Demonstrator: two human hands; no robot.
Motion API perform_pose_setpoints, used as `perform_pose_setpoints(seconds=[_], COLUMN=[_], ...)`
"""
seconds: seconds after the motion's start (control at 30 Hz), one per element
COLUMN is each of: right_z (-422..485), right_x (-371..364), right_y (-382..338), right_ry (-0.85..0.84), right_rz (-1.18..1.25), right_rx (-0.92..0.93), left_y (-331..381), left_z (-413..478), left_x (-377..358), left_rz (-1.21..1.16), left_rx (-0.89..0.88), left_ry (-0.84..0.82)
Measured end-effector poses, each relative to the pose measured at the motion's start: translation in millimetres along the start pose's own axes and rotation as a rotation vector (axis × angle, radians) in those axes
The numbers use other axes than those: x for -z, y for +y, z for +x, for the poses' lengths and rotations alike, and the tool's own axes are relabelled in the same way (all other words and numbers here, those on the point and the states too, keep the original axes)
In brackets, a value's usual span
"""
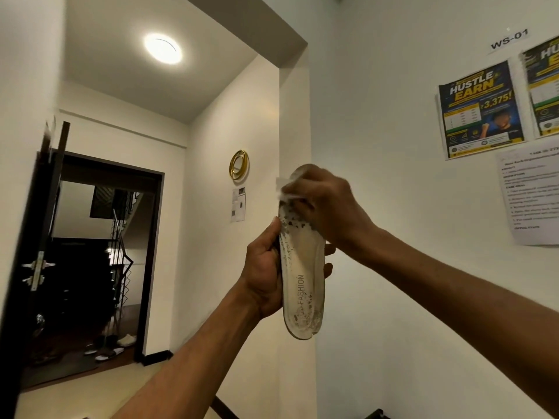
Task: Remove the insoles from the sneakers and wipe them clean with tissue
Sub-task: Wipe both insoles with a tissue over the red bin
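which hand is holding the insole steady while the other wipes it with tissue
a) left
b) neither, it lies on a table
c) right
a) the left hand grips the insole at its middle, while the right hand presses tissue on its top end.

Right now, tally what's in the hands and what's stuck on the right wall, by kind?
Insoles: 1, the insole in the left hand grip
Tissues: 1, the tissue under the right hand
Posters: 2, one full poster and one cut off at the frame edge
Printed sheets: 1, the task sheet
Labels: 1, the WS-01 label
Total: 6
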State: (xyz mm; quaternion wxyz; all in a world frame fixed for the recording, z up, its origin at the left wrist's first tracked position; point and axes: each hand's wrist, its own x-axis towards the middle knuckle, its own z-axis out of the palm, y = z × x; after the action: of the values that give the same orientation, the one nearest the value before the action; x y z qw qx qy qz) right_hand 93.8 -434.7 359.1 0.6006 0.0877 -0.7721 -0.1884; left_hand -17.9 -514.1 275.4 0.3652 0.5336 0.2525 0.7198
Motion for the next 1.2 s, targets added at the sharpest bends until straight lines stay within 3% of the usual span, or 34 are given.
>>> perform_pose_setpoints(seconds=[0.07,0.17,0.3,0.43,0.57,0.67,0.8,0.93,1.07,1.2], right_z=[-6,-6,-18,-13,-9,0,-2,2,-5,-2], right_x=[-6,-10,-21,-23,-28,-25,-31,-25,-32,-25], right_y=[-8,-8,-24,-20,-30,-24,-41,-33,-48,-38], right_ry=[-0.082,0.058,-0.112,0.033,-0.042,0.094,0.013,0.13,0.021,0.143], right_rz=[0.025,0.099,0.155,0.225,0.217,0.25,0.232,0.251,0.224,0.238], right_rx=[0.093,-0.083,0.053,-0.147,-0.027,-0.168,-0.069,-0.206,-0.071,-0.24], left_y=[4,8,13,25,37,47,59,66,70,70], left_z=[0,2,8,12,20,24,26,27,24,24], left_x=[2,3,14,17,19,16,16,14,17,16], left_rz=[-0.018,-0.004,-0.005,0.032,0.08,0.097,0.068,0.056,0.054,0.04], left_rx=[-0.03,-0.055,-0.151,-0.147,-0.213,-0.215,-0.234,-0.249,-0.245,-0.247], left_ry=[0.002,0.036,0.104,0.125,0.163,0.176,0.182,0.179,0.187,0.17])
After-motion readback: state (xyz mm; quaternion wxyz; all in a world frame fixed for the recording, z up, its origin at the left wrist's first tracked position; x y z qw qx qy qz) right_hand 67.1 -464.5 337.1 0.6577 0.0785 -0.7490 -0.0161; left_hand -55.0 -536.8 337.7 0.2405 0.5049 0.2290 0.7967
